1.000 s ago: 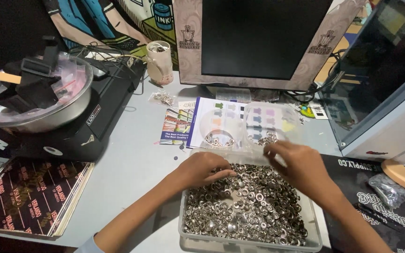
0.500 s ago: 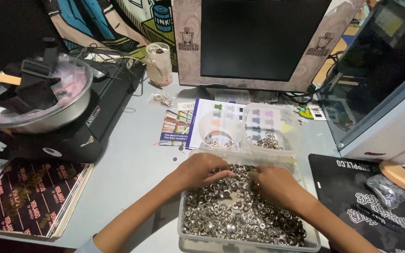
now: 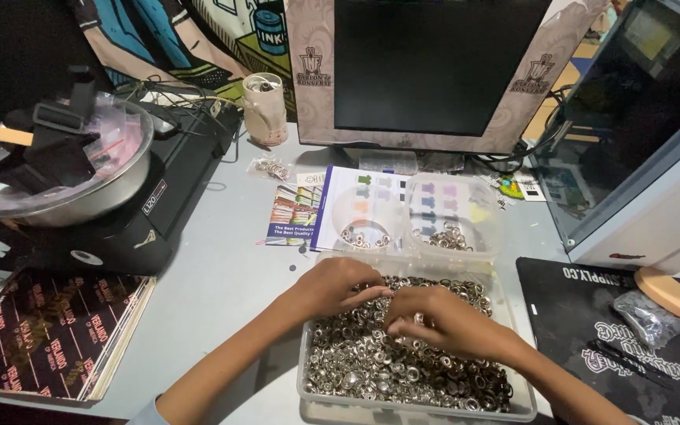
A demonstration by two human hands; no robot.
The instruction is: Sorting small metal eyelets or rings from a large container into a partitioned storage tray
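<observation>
A clear rectangular plastic tray (image 3: pixel 304 370) on the grey desk is filled with small silver metal rings (image 3: pixel 364 366). My left hand (image 3: pixel 336 285) rests on the rings at the tray's back left, fingers curled into the pile. My right hand (image 3: pixel 434 319) lies in the middle of the tray, fingers bent down among the rings, almost touching the left hand. What each hand pinches is hidden by the fingers. Just behind the tray stand two small clear cups (image 3: pixel 454 214), each with some rings inside.
A dark monitor (image 3: pixel 434 67) stands at the back. A steel bowl (image 3: pixel 120 177) sits on a black machine (image 3: pixel 163 212) at the left. Colour leaflets (image 3: pixel 297 212) lie behind the cups, a black mat (image 3: pixel 584 315) with a cork disc (image 3: pixel 668 291) at the right, and printed sheets (image 3: pixel 41 330) at front left.
My right hand has come back from the small cups behind the tray and dropped into the rings, moving left toward my left hand, which stayed in place.
</observation>
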